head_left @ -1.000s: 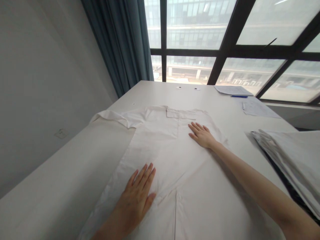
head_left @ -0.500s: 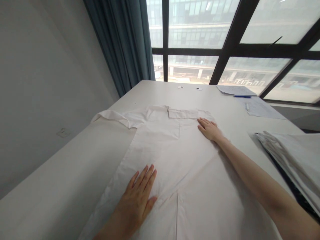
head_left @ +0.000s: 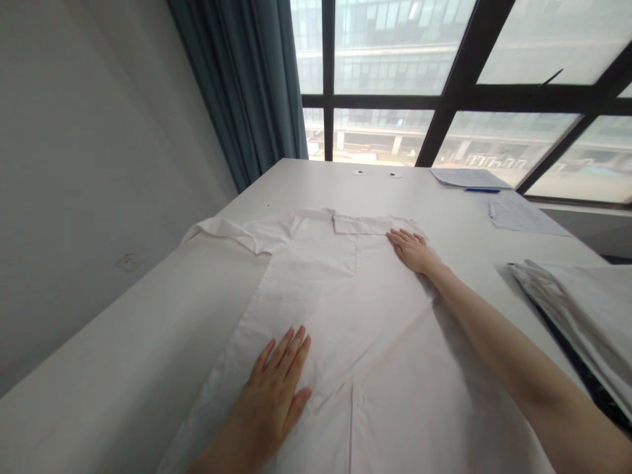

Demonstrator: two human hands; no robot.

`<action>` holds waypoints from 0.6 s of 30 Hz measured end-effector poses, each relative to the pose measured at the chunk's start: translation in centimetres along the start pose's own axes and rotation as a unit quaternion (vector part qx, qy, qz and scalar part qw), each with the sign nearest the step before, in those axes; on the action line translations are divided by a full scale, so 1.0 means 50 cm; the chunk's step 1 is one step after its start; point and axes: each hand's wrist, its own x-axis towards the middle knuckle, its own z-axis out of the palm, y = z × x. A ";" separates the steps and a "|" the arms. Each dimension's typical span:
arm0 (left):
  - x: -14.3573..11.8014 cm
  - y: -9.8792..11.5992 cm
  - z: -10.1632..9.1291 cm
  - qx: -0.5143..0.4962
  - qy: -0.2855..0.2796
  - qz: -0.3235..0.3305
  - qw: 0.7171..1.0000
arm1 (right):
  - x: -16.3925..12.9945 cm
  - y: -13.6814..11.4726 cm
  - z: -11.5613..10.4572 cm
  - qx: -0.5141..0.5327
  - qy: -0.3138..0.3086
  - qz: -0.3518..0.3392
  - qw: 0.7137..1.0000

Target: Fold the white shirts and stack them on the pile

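A white shirt lies spread flat on a white table, collar end towards the window. One sleeve is folded out at the far left. My left hand rests palm down on the near left part of the shirt, fingers together and flat. My right hand lies flat on the far right of the shirt, just below the collar, with the arm stretched across the cloth. Neither hand grips anything.
A stack of folded pale cloth sits at the right edge of the table. Paper sheets and a blue pen lie far right. Two small round table grommets are near the window. A blue curtain hangs at the back left.
My right hand slid away from me along the shirt, from the chest area up to just below the collar. My left hand stayed pressed on the near part.
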 end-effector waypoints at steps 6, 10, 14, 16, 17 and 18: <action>0.000 -0.002 0.002 -0.005 0.009 -0.002 1.000 | 0.004 0.004 0.005 -0.003 0.006 0.002 1.000; 0.000 -0.001 0.003 -0.010 0.009 -0.006 1.000 | 0.002 0.001 0.002 0.007 0.016 -0.014 1.000; 0.000 -0.001 0.002 0.002 0.003 -0.002 1.000 | -0.002 -0.002 -0.002 0.023 0.035 -0.022 0.999; 0.000 -0.002 0.001 0.006 0.002 -0.001 1.000 | -0.004 -0.002 -0.002 0.032 0.040 -0.019 0.999; 0.000 -0.002 0.001 0.006 0.002 0.001 1.000 | -0.004 -0.001 -0.002 0.036 0.041 -0.015 0.998; 0.000 -0.002 0.001 0.006 0.002 0.001 1.000 | -0.003 0.000 -0.001 0.041 0.041 -0.010 0.998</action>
